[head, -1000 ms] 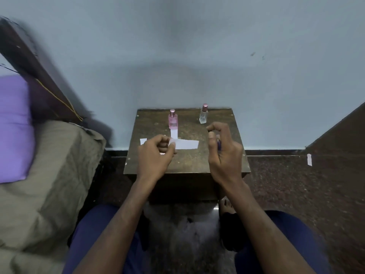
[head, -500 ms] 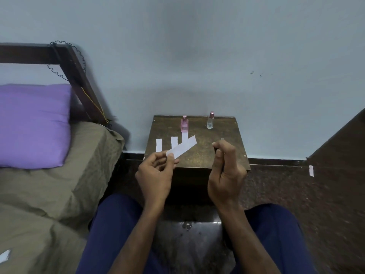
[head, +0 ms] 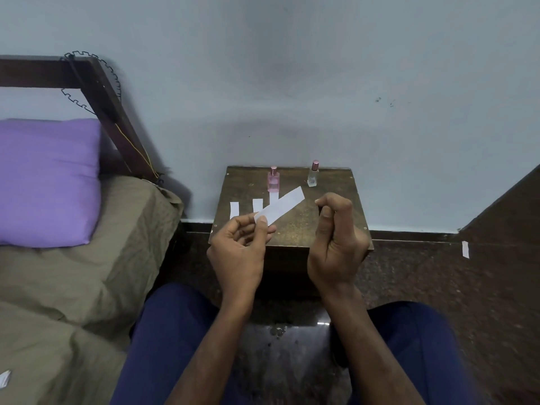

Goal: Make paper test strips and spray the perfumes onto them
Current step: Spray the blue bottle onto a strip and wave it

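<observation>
Left hand [head: 238,252] pinches the near end of a wide paper strip [head: 281,204] between thumb and fingers; the strip slants up and away to the right from the grip, its far end in the air above the small wooden table [head: 330,226]. Right hand [head: 337,244] is raised beside it, to the right of the strip and apart from it, fingers curled tight into a near-fist. Something dark shows between its fingers; cannot tell what it is, or whether the hand grips it.

Beyond the left hand, on the table top: three short cut strips. One [head: 234,209] lies furthest left, a second [head: 257,204] just right of it, a third [head: 273,196] partly hidden behind the held strip and just in front of the pink perfume bottle [head: 273,179]. Clear perfume bottle [head: 313,174] stands upright beyond the right hand, near the table's back edge, well apart from the pink one. Both are capped.
</observation>
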